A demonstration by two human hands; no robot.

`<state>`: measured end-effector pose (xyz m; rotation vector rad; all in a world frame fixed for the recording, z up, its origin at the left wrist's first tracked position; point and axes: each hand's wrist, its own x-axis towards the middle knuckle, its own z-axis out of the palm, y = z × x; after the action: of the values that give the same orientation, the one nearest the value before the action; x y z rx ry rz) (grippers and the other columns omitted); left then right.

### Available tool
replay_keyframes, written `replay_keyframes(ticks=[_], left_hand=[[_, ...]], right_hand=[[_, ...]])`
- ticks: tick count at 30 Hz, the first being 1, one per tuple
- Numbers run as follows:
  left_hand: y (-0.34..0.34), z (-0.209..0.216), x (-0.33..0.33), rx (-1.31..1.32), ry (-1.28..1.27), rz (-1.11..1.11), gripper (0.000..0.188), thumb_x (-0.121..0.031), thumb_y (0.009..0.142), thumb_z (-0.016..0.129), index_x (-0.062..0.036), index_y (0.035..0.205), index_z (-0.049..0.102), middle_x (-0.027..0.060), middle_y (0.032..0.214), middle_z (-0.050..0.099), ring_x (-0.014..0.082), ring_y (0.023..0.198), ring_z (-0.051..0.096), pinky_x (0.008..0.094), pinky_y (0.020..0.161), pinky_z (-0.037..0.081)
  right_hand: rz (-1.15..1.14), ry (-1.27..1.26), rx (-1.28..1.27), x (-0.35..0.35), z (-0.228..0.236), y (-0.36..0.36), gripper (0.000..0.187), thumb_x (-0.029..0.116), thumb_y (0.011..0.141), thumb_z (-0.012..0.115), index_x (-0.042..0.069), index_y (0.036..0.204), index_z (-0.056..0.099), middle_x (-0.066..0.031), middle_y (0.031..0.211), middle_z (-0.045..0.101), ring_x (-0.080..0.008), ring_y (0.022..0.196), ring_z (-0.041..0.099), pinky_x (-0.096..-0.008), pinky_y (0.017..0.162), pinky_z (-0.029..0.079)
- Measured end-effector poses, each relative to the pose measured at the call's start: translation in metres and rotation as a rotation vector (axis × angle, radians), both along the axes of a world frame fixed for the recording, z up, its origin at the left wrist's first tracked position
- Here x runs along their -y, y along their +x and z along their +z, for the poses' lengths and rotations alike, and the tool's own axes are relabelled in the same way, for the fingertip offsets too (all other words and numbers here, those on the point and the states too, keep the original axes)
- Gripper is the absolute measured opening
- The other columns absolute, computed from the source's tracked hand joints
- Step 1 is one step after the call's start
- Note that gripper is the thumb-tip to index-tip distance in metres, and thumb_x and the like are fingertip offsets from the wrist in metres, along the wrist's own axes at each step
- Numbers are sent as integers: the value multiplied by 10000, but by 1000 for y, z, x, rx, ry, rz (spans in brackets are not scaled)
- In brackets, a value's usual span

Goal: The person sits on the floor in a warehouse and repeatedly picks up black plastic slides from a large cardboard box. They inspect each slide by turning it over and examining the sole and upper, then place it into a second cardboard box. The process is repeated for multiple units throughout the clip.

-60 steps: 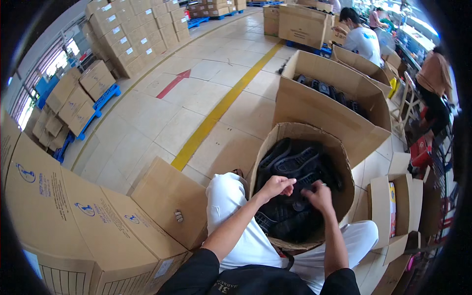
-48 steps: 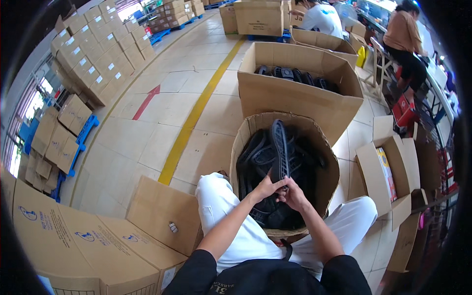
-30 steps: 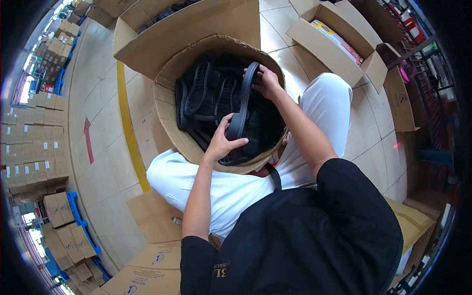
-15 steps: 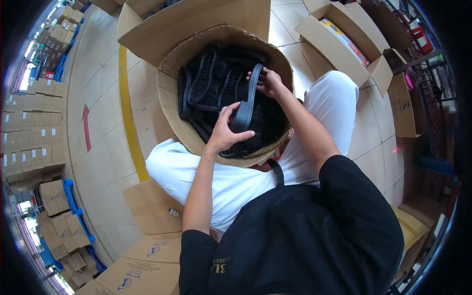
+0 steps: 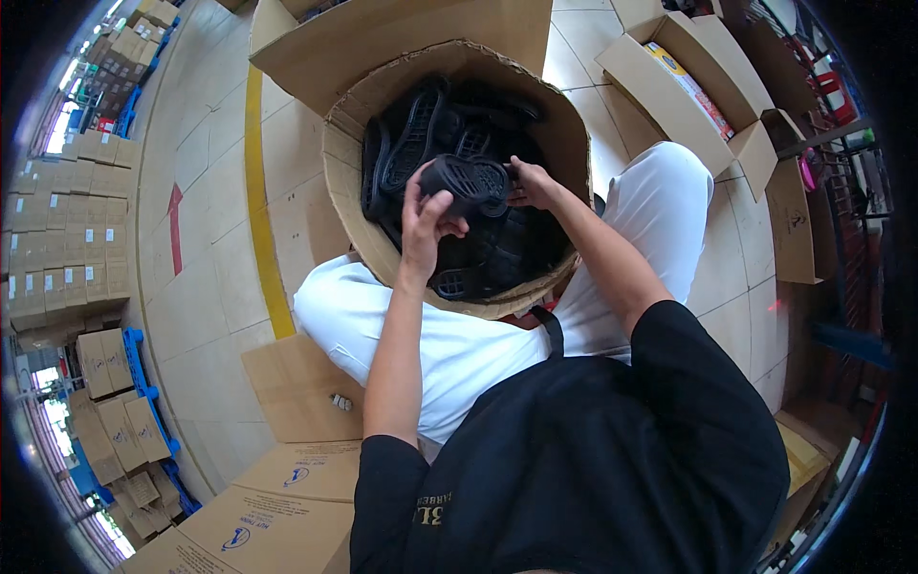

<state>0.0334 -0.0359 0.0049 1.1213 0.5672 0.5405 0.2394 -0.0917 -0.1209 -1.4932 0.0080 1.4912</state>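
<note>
A black shoe sole [image 5: 457,184] is held over a many-sided cardboard bin [image 5: 342,191] between my legs. Its gridded, hollow face shows. My left hand [image 5: 427,218] is closed round the sole's near left end, thumb on its side. At the far right end, the fingers of my right hand [image 5: 532,184] grip the sole's edge; part of them is hidden behind it. More black soles [image 5: 413,134] lie heaped in the bin below, some with ridged rims and grid patterns.
A cardboard flap [image 5: 402,48] rises behind the bin. Open cartons [image 5: 660,86] stand at the right, one holding a colourful box. Closed cartons [image 5: 258,517] sit at lower left. A yellow floor line [image 5: 256,191] runs along the left, with stacked cartons [image 5: 72,230] beyond.
The sole has turned from its smooth side edge to its gridded face. My left hand has moved up and closed round its end. The view has shifted slightly.
</note>
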Motion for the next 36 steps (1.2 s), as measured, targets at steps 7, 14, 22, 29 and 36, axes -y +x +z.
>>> replay_keyframes(ticks=[7,14,22,29,36], left_hand=[[-8,-1,-18,13,-301,339,470,-559,739,497,-108,859,551,48,717,585,112,502,520,212,483,434],[-18,-11,-24,25,-354,307,514,-581,736,491,-101,909,548,68,777,595,121,590,538,228,562,447],[-27,-14,-32,-1,-261,123,587,-623,805,292,-105,862,564,36,927,551,142,900,483,290,798,344],[-32,-19,-48,68,-269,630,471,-550,766,470,-117,946,512,6,887,527,119,802,493,265,690,376],[-40,-13,-43,52,-259,625,416,-494,785,487,-113,950,512,3,877,520,106,774,488,252,683,373]], right_hand=[[-29,65,30,-4,10,-2,497,508,861,330,49,907,514,-80,735,511,-165,528,500,-378,625,485],[-15,103,33,-3,27,-10,515,539,844,339,57,802,514,-48,597,499,-167,496,509,-345,561,490],[163,419,408,-9,33,-13,208,246,853,434,141,974,565,11,730,532,-73,418,429,-226,305,350],[559,596,743,-19,109,0,215,225,864,481,64,950,596,-27,890,561,-124,877,473,-266,819,368],[-367,1056,316,-74,322,83,571,505,863,310,75,1237,284,-209,1102,486,-289,876,586,-350,668,523]])
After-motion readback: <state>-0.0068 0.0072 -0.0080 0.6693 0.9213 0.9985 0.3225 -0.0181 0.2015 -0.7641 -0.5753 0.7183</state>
